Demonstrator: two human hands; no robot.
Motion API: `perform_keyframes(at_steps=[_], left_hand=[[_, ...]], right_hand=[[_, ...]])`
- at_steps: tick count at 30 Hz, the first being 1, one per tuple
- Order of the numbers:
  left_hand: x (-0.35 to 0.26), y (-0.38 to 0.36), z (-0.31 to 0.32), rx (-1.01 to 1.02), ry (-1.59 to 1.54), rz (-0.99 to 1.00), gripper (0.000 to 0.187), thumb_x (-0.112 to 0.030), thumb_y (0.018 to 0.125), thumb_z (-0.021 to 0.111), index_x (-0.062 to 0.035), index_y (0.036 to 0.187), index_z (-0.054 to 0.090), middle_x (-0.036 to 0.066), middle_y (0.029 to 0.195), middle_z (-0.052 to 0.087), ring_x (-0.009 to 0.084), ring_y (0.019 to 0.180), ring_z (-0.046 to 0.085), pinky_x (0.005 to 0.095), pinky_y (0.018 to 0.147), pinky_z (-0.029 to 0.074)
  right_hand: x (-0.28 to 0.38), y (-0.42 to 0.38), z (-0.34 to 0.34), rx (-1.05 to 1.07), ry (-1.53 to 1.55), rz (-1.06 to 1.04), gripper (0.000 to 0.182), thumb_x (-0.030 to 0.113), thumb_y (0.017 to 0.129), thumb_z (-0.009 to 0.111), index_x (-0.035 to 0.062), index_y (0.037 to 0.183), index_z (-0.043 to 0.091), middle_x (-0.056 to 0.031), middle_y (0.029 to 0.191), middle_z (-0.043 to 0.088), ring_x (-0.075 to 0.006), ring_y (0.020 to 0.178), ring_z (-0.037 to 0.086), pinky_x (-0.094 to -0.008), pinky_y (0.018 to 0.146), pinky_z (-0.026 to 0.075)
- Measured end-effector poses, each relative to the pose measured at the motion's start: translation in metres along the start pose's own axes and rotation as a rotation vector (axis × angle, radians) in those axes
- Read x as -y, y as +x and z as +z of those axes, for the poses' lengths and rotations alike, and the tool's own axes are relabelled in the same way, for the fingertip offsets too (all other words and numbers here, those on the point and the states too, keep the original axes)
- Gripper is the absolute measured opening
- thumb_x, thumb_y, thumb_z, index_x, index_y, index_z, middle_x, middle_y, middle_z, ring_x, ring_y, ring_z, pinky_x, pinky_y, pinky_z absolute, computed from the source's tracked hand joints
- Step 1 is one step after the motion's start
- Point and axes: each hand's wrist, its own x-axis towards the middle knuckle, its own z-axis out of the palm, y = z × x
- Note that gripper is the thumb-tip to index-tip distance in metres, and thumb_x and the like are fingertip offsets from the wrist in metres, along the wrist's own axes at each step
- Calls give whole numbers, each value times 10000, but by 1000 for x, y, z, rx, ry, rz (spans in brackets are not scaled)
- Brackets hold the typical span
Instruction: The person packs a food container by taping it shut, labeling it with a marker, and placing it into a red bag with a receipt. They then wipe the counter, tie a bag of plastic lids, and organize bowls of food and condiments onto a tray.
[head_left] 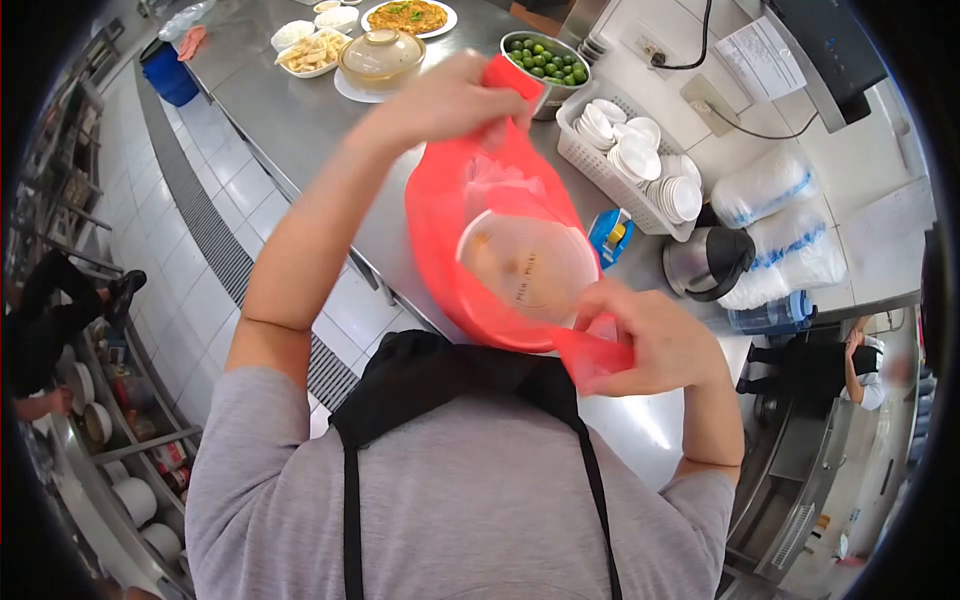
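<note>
A red plastic bag is stretched between my two hands over the steel counter. My left hand is closed around its far handle, raised and slightly smeared by motion. Near my chest, my right hand pinches the opposite handle. Inside the bag's opening sits a round tub with a translucent lid that has handwriting on it; something brownish shows through. The red film covers the tub's sides.
Beyond the bag on the counter are a lidded clay pot, plated food and a bowl of green limes. A basket of white dishes, blue tape dispenser and steel jug stand right. People are at both sides.
</note>
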Motion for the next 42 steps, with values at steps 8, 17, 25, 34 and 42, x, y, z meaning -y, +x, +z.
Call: perform_keyframes(at_steps=[8, 17, 25, 34, 42], left_hand=[[-7, -9, -25, 67, -555, 111, 352, -263, 821, 512, 52, 966, 576, -6, 549, 447, 64, 439, 388, 212, 428, 347], [-9, -66, -28, 147, -808, 433, 585, -398, 803, 537, 91, 1118, 468, 113, 773, 587, 135, 529, 531, 244, 502, 437], [8, -97, 16, 171, -884, 248, 653, -388, 750, 605, 107, 1145, 446, 51, 726, 552, 90, 522, 491, 215, 490, 397], [12, -105, 19, 247, -864, 223, 631, -306, 737, 625, 106, 1172, 426, 43, 734, 546, 81, 559, 489, 196, 527, 397], [13, -108, 19, 284, -853, 193, 607, -271, 748, 630, 96, 1184, 422, 41, 729, 542, 76, 575, 483, 195, 531, 387]], right_hand=[[4, -15, -41, -11, -283, -157, 226, 85, 641, 647, 46, 852, 575, -86, 697, 556, -252, 660, 549, -345, 634, 446], [34, -41, -98, -255, -320, -202, 113, 0, 567, 606, 58, 658, 572, -42, 624, 538, -207, 565, 501, -296, 594, 386], [-9, -34, -131, -628, -1, 56, 244, 160, 726, 644, 39, 929, 584, -29, 888, 600, -133, 830, 552, -281, 710, 434], [-72, 39, -200, -1575, 233, 41, 404, 385, 800, 582, 12, 954, 592, -52, 905, 582, -123, 825, 477, -254, 752, 354], [-73, 63, -203, -1596, 217, -88, 385, 416, 809, 571, 31, 814, 590, 3, 731, 543, -86, 650, 434, -243, 601, 336]])
